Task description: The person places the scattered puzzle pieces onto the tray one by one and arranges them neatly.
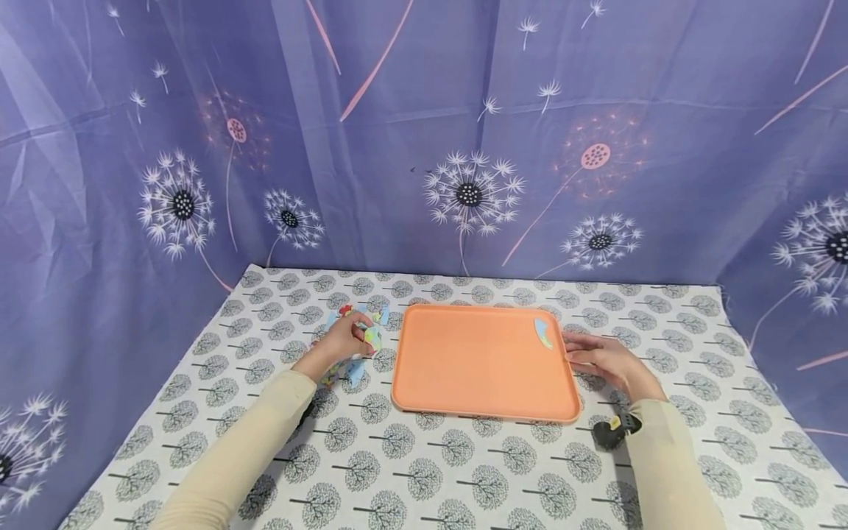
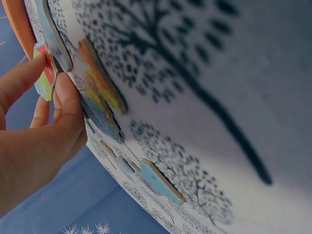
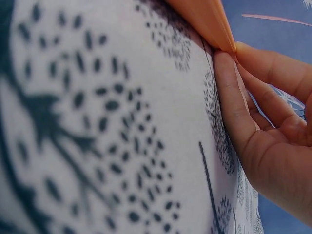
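My left hand [image 1: 339, 340] pinches a colourful jigsaw puzzle piece [image 1: 374, 339] between thumb and fingers, just left of the orange tray [image 1: 480, 368]. In the left wrist view the piece [image 2: 48, 73] stands on edge, off the cloth, showing green, red and pale blue. Loose puzzle pieces [image 2: 102, 78] lie under and around that hand, partly hidden by it. One blue piece [image 1: 542, 333] with a green-yellow edge lies in the tray's far right corner. At the tray's right side, my right hand [image 1: 606, 358] grips the rim [image 3: 209, 27] between thumb and fingers.
A white cloth [image 1: 424, 471] printed with grey trees covers the table. Behind it and at the sides hangs a purple-blue curtain [image 1: 397, 184] with dandelion prints. A dark strapped device [image 1: 616, 430] sits on the right wrist.
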`<state>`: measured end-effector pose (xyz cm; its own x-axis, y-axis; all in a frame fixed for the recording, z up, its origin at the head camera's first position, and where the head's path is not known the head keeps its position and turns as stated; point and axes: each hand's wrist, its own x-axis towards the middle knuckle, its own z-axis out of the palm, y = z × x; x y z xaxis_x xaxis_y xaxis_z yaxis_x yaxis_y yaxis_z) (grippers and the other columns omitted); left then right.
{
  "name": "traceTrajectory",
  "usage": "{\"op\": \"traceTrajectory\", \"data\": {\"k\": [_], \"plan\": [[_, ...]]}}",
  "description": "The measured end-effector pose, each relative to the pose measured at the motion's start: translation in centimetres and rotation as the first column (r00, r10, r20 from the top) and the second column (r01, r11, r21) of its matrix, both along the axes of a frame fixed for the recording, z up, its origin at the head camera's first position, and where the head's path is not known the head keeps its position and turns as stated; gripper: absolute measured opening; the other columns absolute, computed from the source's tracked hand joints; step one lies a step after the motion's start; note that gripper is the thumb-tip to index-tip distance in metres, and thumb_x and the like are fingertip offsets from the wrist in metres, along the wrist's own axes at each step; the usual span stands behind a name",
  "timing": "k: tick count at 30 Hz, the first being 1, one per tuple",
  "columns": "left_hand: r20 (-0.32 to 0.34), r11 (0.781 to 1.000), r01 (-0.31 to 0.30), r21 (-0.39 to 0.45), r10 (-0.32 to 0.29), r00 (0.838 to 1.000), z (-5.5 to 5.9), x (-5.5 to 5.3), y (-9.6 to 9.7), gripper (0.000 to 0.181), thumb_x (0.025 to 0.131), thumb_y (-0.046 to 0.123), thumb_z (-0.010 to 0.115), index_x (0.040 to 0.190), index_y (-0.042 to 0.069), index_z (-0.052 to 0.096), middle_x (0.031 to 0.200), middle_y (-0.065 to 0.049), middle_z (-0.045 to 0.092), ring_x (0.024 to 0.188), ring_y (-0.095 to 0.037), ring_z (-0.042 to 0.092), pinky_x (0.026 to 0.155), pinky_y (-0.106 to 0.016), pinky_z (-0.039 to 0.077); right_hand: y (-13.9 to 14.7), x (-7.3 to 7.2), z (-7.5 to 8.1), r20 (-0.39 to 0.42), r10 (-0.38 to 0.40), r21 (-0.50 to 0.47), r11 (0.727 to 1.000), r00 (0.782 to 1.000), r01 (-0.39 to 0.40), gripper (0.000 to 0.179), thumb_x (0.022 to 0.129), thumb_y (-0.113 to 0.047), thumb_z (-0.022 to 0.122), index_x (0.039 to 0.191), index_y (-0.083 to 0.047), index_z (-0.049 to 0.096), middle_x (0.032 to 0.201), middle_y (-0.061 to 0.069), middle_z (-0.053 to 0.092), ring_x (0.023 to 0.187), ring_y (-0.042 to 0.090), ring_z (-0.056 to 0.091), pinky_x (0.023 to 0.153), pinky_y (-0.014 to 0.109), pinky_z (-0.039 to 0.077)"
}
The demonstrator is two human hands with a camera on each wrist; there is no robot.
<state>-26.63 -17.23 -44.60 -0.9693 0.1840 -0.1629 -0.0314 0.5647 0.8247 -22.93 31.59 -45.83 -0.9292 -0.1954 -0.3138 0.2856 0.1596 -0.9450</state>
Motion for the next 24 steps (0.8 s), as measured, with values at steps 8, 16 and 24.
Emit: {"op": "traceTrajectory", "data": {"k": [8, 16, 24], "plan": [[0.093, 0.994, -0.056, 0.089, 0.048, 0.994, 0.2, -0.5, -0.2, 0.039, 0.082, -0.012, 0.061, 0.119, -0.001, 0.057, 0.084, -0.009, 0.054, 0.068, -0.015, 0.052, 0.064, -0.028, 0.055, 0.1, 0.0, 0.0, 0.000, 0.003, -0.001, 1.000, 1.000, -0.003, 0.067, 0.091, 0.001, 0.061, 0.147, 0.007, 0.025, 0.111, -0.003, 0.062, 0.093, 0.008, 0.066, 0.093, 0.030, 0.054], [0.181, 0.972, -0.086, 0.219, 0.046, 0.982, 1.0, -1.3, 0.3, 0.045, 0.085, -0.010, 0.058, 0.129, -0.001, 0.053, 0.084, -0.006, 0.050, 0.077, -0.017, 0.060, 0.079, -0.032, 0.060, 0.1, 0.0, 0.0, -0.003, 0.004, 0.007, 1.000, 1.000, -0.004, 0.069, 0.091, -0.001, 0.063, 0.148, 0.006, 0.025, 0.117, 0.001, 0.061, 0.093, 0.007, 0.066, 0.092, 0.030, 0.055], [0.206, 0.959, -0.067, 0.275, 0.010, 0.978, 1.4, -1.7, 2.1, 0.043, 0.087, -0.007, 0.060, 0.129, 0.001, 0.053, 0.098, -0.014, 0.059, 0.084, -0.021, 0.065, 0.085, -0.034, 0.059, 0.1, 0.0, 0.0, -0.006, 0.011, 0.015, 1.000, 1.000, -0.011, 0.069, 0.091, -0.002, 0.063, 0.148, 0.006, 0.025, 0.116, 0.000, 0.060, 0.093, 0.007, 0.066, 0.092, 0.029, 0.054]]}}
